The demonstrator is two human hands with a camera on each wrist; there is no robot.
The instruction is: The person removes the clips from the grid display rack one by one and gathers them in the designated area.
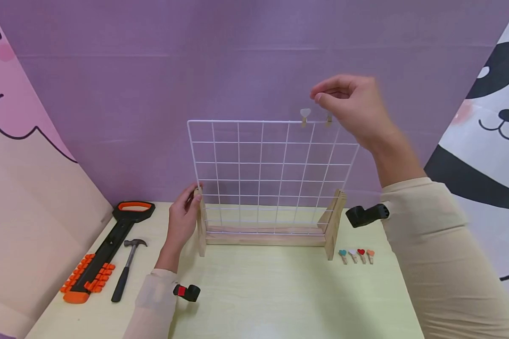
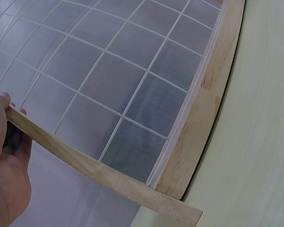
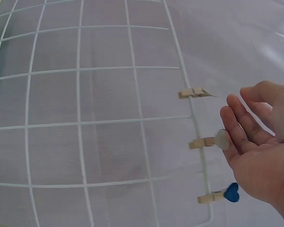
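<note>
Three small wooden clips (image 3: 203, 143) on white wire grid (image 1: 260, 163) | I judge clipping step | right hand (image 1: 356, 107) loose, empty; left hand (image 1: 183, 217) grips pale wooden stand (image 1: 263, 240) | next calls for lower-right heart-topped clips (image 1: 361, 253)

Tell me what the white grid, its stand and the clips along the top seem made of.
White rectangular wire grid: probably metal with a smooth coating, judging by its thin, evenly white rods.
Pale wooden stand: seemingly unvarnished wood; grain streaks show.
Small tan heart-topped clothespins: likely bare wood, given their colour; the blue heart looks smooth, its material unclear.
</note>
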